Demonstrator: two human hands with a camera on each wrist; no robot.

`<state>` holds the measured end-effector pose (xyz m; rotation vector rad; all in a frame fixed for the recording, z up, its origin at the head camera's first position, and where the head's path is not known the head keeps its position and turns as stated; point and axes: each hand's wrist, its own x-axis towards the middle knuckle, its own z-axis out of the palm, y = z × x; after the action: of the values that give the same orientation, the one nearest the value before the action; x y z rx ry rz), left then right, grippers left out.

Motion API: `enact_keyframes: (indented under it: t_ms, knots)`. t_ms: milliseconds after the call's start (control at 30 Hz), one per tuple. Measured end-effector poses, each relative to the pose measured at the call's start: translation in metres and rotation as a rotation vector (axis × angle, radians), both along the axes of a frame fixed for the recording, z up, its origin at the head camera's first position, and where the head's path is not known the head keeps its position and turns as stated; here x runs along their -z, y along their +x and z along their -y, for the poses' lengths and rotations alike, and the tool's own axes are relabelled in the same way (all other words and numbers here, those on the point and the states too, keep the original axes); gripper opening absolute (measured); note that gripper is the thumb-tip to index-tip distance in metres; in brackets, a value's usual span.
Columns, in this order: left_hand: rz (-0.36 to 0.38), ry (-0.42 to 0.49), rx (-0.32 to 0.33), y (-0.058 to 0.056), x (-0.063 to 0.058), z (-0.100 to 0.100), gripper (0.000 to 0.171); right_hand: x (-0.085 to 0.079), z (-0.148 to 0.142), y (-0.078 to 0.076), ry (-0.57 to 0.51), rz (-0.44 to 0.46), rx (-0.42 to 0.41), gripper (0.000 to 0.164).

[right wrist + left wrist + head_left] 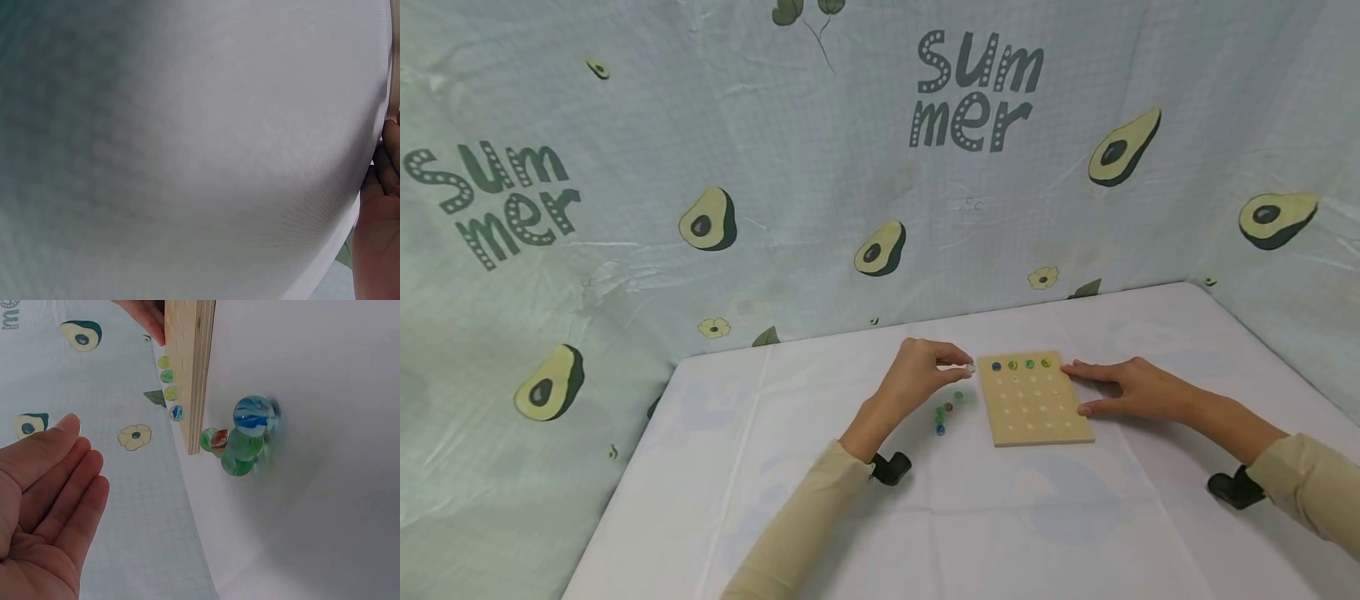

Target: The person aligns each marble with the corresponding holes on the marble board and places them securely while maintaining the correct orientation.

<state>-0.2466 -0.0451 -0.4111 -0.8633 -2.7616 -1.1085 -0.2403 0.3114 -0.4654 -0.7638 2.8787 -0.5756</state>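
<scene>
My left hand pinches a small clear marble between thumb and fingertips, just off the far left corner of a square wooden board. In the left wrist view the fingers almost wholly hide that marble. Along the board's far row of hollows sit a blue marble, a green marble and two yellow ones. My right hand rests at the board's right edge, its fingers extended and touching the side. The right wrist view shows only part of this hand, at its right border.
Left of the board several loose marbles lie on the white-covered table: a blue one, a red one and green ones. Behind the table hangs an avocado-print curtain. White cloth fills most of the right wrist view.
</scene>
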Motion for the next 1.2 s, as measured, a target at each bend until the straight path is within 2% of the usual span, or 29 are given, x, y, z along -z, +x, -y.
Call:
enact_keyframes:
  t_ms: [300,567,733,1000,1200]
  knots:
    - [0.008,-0.022,-0.013,0.001,0.001,-0.004,0.016,0.0,0.001,0.001,0.004,-0.013,-0.01,0.078]
    - [-0.005,-0.048,-0.015,-0.003,0.002,-0.013,0.017,0.0,-0.001,0.001,0.0,-0.022,-0.003,0.078]
    - [0.024,-0.07,-0.037,-0.005,0.003,-0.019,0.017,0.0,0.001,0.0,0.012,-0.02,-0.009,0.079]
    - [0.065,-0.023,-0.03,-0.01,0.008,-0.033,0.017,-0.001,0.002,0.0,0.034,-0.016,0.004,0.08]
    - [0.111,0.006,-0.068,-0.012,0.014,-0.043,0.015,-0.001,0.003,-0.003,0.035,0.002,0.007,0.083]
